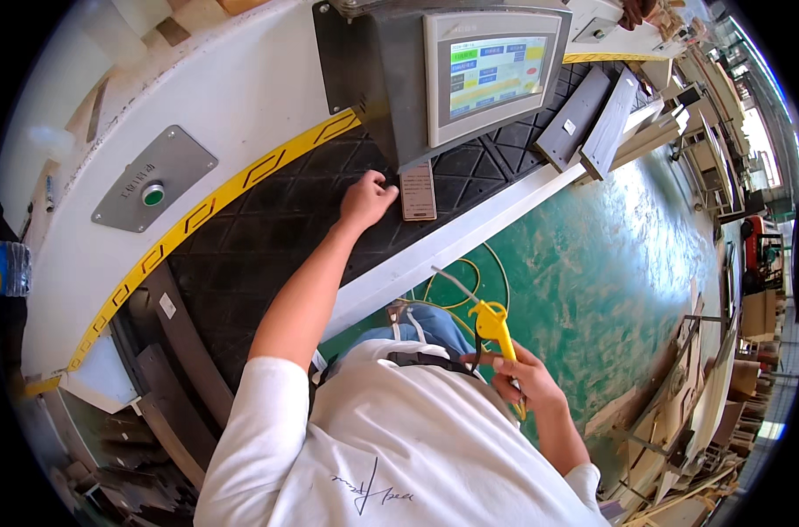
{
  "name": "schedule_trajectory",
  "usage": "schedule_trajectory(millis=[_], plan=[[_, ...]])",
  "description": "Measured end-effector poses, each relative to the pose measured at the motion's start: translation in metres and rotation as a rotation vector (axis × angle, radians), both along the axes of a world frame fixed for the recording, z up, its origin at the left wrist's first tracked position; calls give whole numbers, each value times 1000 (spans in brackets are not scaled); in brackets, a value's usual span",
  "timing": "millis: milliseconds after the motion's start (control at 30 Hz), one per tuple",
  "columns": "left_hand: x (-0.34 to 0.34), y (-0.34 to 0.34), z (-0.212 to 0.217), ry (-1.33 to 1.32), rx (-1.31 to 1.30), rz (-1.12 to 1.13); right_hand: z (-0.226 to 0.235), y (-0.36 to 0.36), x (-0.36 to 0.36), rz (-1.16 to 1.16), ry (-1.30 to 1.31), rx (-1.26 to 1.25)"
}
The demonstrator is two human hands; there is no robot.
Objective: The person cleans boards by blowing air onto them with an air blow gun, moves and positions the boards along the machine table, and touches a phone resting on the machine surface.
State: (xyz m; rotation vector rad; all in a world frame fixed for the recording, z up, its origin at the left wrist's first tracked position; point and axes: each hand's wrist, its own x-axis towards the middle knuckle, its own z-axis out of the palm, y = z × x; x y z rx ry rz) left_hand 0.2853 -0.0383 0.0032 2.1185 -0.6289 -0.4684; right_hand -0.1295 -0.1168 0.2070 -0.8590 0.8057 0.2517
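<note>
My left hand (367, 204) is over the black ribbed bed of the machine, just left of a phone (419, 193). Its fingers are loosely curled with a gap between them, and nothing shows in it. The phone lies face up with text on its lit screen, its far end hidden by the control box. At my waist, my right hand (529, 379) is wrapped round a yellow air blow gun (494, 327). The gun's thin metal nozzle points up and to the left.
A control box with a touchscreen (496, 75) overhangs the bed. Left of it is a plate with a green button (153, 195). Grey boards (575, 119) lie at the bed's far right; dark boards (184, 325) at the left. A yellow hose (470, 272) loops over the green floor.
</note>
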Motion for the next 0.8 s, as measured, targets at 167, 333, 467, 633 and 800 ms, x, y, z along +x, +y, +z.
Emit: schedule_trajectory(millis=[167, 333, 467, 633, 800], plan=[[-10, -38, -5, -194, 324, -128, 4, -19, -11, 210, -63, -86], [4, -46, -7, -26, 412, -31, 13, -34, 12, 608, -18, -337], [7, -46, -15, 60, 341, -5, 6, -34, 23, 862, -188, -678], [1, -46, -16, 146, 263, -32, -3, -27, 15, 788, -99, -619], [11, -30, -39, 227, 100, -74, -5, -22, 8, 642, -55, -570]])
